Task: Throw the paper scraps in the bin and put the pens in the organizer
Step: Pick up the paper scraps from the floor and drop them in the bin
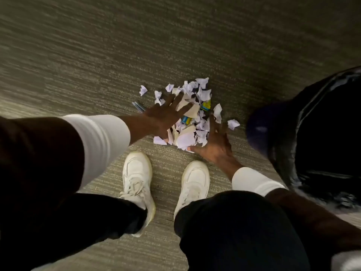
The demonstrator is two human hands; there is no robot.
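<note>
A heap of torn white and cream paper scraps (195, 118) lies on the carpet in front of my feet, with blue-and-yellow bits (205, 106) mixed in. My left hand (166, 114) is spread flat, fingers apart, on the heap's left side. At the heap's near right edge my right hand (214, 145) is spread as well, touching the scraps. Neither hand grips anything. A blue pen (138, 107) lies on the carpet just left of my left hand, partly hidden by it. Loose scraps (143, 90) sit a little apart from the heap.
A bin lined with a black bag (322, 133) stands at the right, close to the heap. My white shoes (137, 184) are planted just below the scraps. Grey-green carpet (97, 55) spreads above and to the left.
</note>
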